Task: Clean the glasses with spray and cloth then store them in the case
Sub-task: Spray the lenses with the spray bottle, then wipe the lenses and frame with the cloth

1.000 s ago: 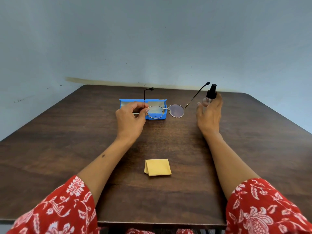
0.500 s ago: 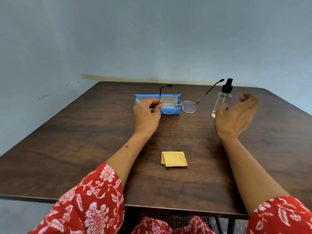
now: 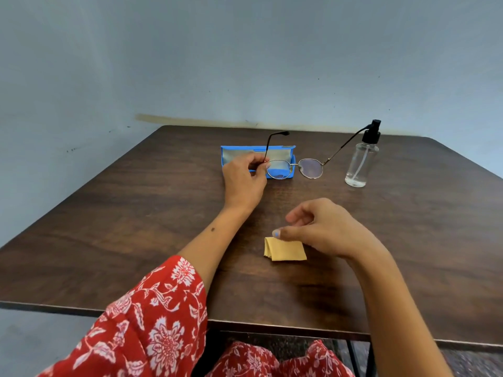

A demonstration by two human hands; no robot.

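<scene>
Pinching round wire-framed glasses (image 3: 295, 167), left hand (image 3: 245, 180); right hand (image 3: 321, 229) fingers loosely apart over folded yellow cloth (image 3: 285, 250)

Dark wood-grain surface (image 3: 136, 227) with black metal legs (image 3: 353, 357), set against a pale blue-grey wall (image 3: 245, 55) with scattered dark specks.

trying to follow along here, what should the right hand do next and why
Probably lower the right hand and pinch the yellow cloth, which lies folded on the table just under its loosely curled fingers. The left hand already holds the glasses up by one corner, and the spray bottle stands alone, so wiping looks next.
</scene>
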